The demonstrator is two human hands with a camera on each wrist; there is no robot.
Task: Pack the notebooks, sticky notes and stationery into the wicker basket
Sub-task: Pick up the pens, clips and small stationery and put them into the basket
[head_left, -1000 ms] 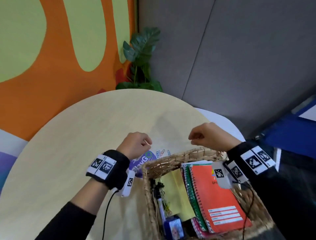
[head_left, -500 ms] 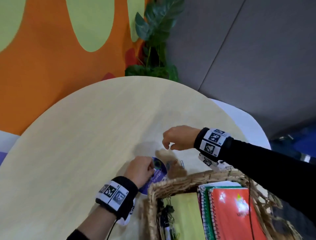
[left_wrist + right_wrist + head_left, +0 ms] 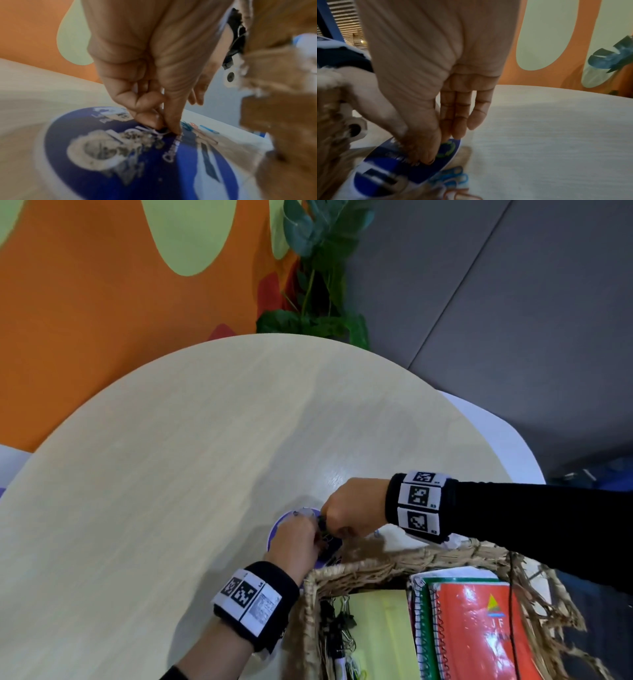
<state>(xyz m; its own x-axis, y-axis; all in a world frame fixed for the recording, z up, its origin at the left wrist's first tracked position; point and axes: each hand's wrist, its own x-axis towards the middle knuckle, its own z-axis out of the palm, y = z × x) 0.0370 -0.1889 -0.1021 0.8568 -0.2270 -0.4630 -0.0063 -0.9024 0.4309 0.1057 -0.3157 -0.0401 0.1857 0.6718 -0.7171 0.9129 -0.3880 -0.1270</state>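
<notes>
A wicker basket (image 3: 376, 568) at the table's near edge holds an orange notebook (image 3: 479, 628), a green notebook (image 3: 423, 628), yellow sticky notes (image 3: 380, 621) and black binder clips (image 3: 339, 618). Just beyond its far rim lies a round blue sticker (image 3: 120, 169) on the table. My left hand (image 3: 163, 128) pinches a small dark clip on the sticker between thumb and forefinger. My right hand (image 3: 428, 159) reaches down from the right, its thumb and fingertips pinched on something small and dark beside the left hand. Coloured paper clips (image 3: 453, 175) lie loose next to the sticker.
The round pale wooden table (image 3: 171, 474) stretches away to the left and far side. A leafy plant (image 3: 318, 268) stands behind it against an orange and green wall. A white surface (image 3: 496, 440) adjoins the table on the right.
Both hands have come down and together onto the blue sticker beyond the basket. The right hand moved left and lower. The view has tilted forward.
</notes>
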